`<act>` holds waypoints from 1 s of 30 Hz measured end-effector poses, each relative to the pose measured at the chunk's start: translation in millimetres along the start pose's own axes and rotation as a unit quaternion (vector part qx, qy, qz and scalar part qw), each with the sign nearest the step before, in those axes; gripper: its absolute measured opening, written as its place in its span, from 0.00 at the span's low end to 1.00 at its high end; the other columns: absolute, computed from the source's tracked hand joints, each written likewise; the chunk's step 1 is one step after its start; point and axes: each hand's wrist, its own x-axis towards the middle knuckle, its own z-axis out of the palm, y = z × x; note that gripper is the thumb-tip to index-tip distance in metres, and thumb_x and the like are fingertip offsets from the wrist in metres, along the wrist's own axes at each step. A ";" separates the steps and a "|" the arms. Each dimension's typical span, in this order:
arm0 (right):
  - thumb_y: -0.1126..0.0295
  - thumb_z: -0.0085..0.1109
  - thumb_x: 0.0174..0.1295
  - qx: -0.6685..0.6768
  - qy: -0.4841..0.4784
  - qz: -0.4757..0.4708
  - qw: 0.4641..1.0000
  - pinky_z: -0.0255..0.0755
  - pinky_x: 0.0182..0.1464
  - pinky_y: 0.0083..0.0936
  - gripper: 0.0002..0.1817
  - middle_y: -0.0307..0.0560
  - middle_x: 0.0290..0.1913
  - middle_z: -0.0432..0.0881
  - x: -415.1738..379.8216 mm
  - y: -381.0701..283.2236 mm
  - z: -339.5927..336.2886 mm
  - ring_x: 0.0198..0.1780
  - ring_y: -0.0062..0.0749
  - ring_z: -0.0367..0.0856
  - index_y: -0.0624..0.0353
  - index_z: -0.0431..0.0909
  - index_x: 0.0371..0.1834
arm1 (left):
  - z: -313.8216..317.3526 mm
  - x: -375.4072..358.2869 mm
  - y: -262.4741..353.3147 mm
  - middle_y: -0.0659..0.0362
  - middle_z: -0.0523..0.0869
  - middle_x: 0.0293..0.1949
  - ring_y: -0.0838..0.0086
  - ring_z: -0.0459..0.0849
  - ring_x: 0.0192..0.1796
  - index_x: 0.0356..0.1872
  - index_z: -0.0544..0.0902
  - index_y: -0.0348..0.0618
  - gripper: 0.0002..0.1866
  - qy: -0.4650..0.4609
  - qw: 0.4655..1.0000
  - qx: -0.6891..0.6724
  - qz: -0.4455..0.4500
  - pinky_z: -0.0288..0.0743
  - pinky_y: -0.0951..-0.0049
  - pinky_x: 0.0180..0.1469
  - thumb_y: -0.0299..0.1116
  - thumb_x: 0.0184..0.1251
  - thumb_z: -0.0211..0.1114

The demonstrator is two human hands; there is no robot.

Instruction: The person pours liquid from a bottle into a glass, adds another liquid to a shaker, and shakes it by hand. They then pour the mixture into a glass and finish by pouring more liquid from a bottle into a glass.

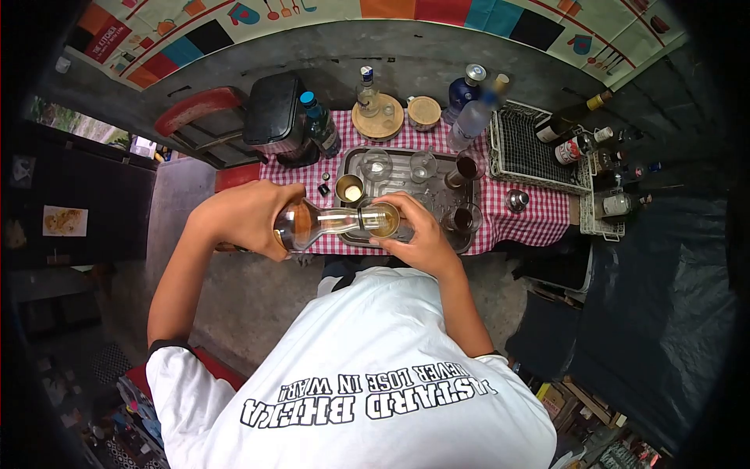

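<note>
My left hand (250, 219) is wrapped round a clear glass bottle (312, 223) with amber liquid in its lower part. The bottle lies almost level, its neck pointing right. At its mouth is a small glass (384, 227) with a yellowish tint inside, gripped by my right hand (418, 234). Both are above the front of a metal tray (406, 159). Just behind the bottle stands a gold-coloured metal cup (344, 180) with something pale inside. On the tray are clear glasses (423, 166) and two glasses of dark liquid (463, 170).
A checked cloth (508, 230) covers the table. Behind the tray stand a blue-capped bottle (320, 129), a clear bottle (367, 98), a dark blue bottle (462, 94) and a frosted bottle (469, 125). A wire basket (516, 125) with bottles is at right, near a small metal piece (516, 201).
</note>
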 end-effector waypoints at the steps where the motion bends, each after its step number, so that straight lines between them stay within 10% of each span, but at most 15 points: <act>1: 0.73 0.75 0.52 -0.003 0.001 0.000 1.000 0.75 0.59 0.34 0.31 0.47 0.54 0.79 0.6 -0.7 0.6 0.56 0.39 0.81 0.59 0.73 0.60 | -1.1 -0.3 -0.2 0.47 0.86 0.32 0.52 0.87 0.37 0.43 0.78 0.37 0.33 0.001 1.000 0.000 0.002 0.78 0.60 0.41 0.41 0.30 0.79; 24: 0.73 0.76 0.53 0.054 0.045 -0.004 0.998 0.76 0.64 0.32 0.31 0.45 0.58 0.77 48.3 -28.1 66.3 0.59 0.33 0.80 0.60 0.73 0.61 | -3.0 -29.1 -90.3 0.45 0.86 0.32 0.52 0.87 0.36 0.46 0.76 0.35 0.33 0.112 0.980 -0.113 0.123 0.79 0.61 0.40 0.36 0.32 0.75; 30: 0.72 0.75 0.54 0.057 0.080 -0.012 0.995 0.77 0.62 0.32 0.30 0.45 0.55 0.78 67.3 -31.5 84.7 0.58 0.32 0.80 0.60 0.74 0.61 | 18.4 -27.0 -140.0 0.48 0.86 0.45 0.60 0.88 0.46 0.57 0.75 0.36 0.41 0.159 0.960 -0.183 0.138 0.79 0.65 0.51 0.35 0.34 0.79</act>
